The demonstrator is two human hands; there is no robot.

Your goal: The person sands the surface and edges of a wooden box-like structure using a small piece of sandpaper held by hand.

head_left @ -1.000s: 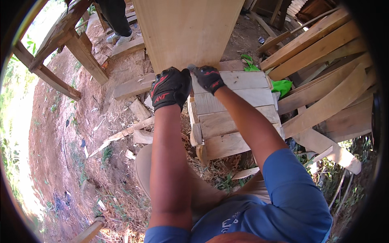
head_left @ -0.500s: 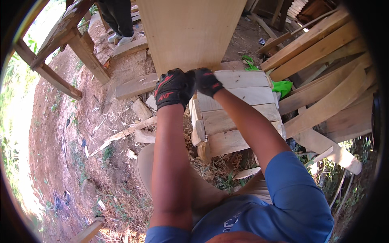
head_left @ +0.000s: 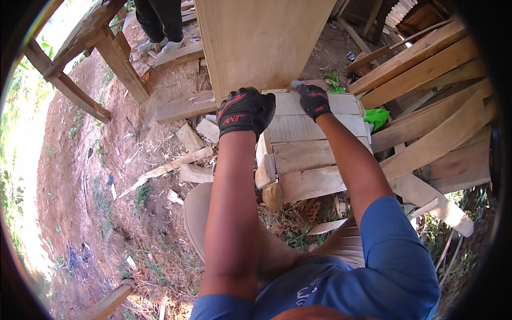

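Both my hands wear black gloves with red marks. My left hand (head_left: 246, 113) is closed in a fist at the left side of a low bench of pale planks (head_left: 314, 128); what it grips, if anything, is hidden. Farther right, over the bench's far edge, my right hand (head_left: 313, 101) is closed too. A small grey piece (head_left: 297, 84) juts out beyond its fingers, too little showing to name. Just past my hands, a wide, light-coloured wooden board (head_left: 261, 42) rises from the bench's far side. Whether my left fingers touch it, I cannot tell.
Long planks (head_left: 416, 64) are stacked at the right, beside a bright green cloth or bag (head_left: 376, 117). Wood offcuts (head_left: 186, 106) and chips litter the dirt at the left. A timber frame (head_left: 114, 58) stands far left, near a person in dark trousers (head_left: 160, 21).
My right hand has moved right, away from my left hand, and the grey piece now shows beyond its fingers. My left hand stays closed in nearly the same place.
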